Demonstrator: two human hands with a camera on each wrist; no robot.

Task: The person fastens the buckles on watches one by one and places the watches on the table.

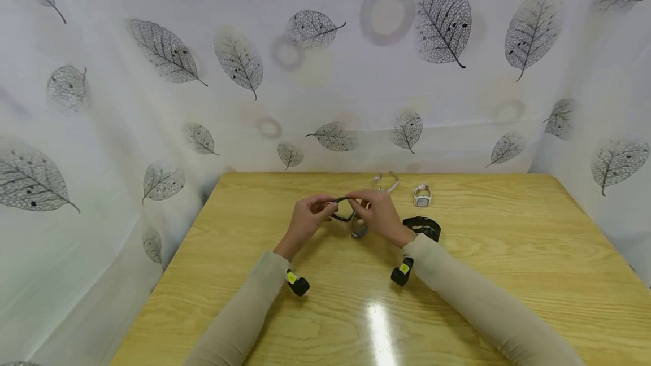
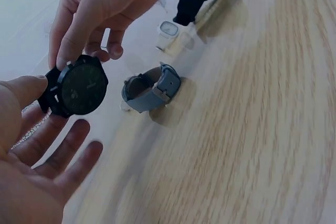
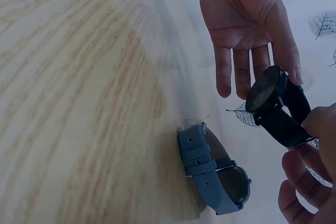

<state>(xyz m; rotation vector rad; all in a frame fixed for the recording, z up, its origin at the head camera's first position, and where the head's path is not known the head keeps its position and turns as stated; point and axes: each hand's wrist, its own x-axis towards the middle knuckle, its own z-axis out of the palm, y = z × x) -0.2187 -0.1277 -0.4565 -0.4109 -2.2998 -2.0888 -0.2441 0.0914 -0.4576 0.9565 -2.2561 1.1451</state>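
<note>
Both hands hold a black wristwatch [image 1: 343,218] up above the table, its strap looped. With thumb and fingers my left hand [image 1: 305,218] pinches it beside the dark round dial [image 2: 84,88]; the other left fingers extend loosely. My right hand [image 1: 378,214] grips the strap [image 3: 286,128] on the opposite side, and in the right wrist view its fingers curl near the right edge. Just beneath the hands stands a grey-blue watch [image 3: 210,174] with its strap closed in a loop, partly covered by the right hand in the head view.
To the right of my right hand sits another black watch [image 1: 423,227], partly behind the wrist. Farther back are a small white watch [image 1: 422,196] and a pale watch strap [image 1: 393,182]. A leaf-print cloth [image 1: 335,83] hangs around the wooden table [image 1: 508,253].
</note>
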